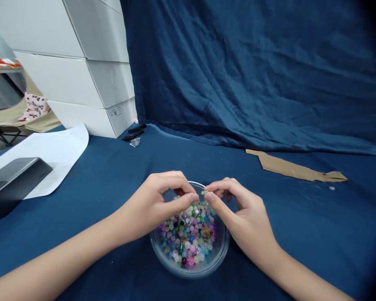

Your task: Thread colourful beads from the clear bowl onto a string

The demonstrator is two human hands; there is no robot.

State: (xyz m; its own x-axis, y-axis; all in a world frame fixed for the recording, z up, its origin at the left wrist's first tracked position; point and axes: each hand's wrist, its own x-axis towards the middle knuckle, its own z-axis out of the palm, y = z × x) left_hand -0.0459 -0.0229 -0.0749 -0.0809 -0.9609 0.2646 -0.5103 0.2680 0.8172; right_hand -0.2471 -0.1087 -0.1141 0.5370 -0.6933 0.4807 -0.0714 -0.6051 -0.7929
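A clear round bowl (189, 274) full of small, many-coloured beads (192, 238) stands in front of me. Over its far side, my left hand (159, 202) pinches thumb against index finger; what lies between those fingertips is too small to make out. Opposite it, my right hand (242, 209) has a tiny pale green bead (204, 192) at the tips of its thumb and index finger. The two pinches face each other with a narrow gap between them. Both hands partly cover the bowl's rim.
Stacked white boxes (78, 79) stand back left, beside a hanging blue cloth (253, 71). Left lie a white paper (62, 161) and a dark box-like object (15, 184). Black strips (134, 132) lie near the boxes, a torn cardboard piece (294, 169) at right.
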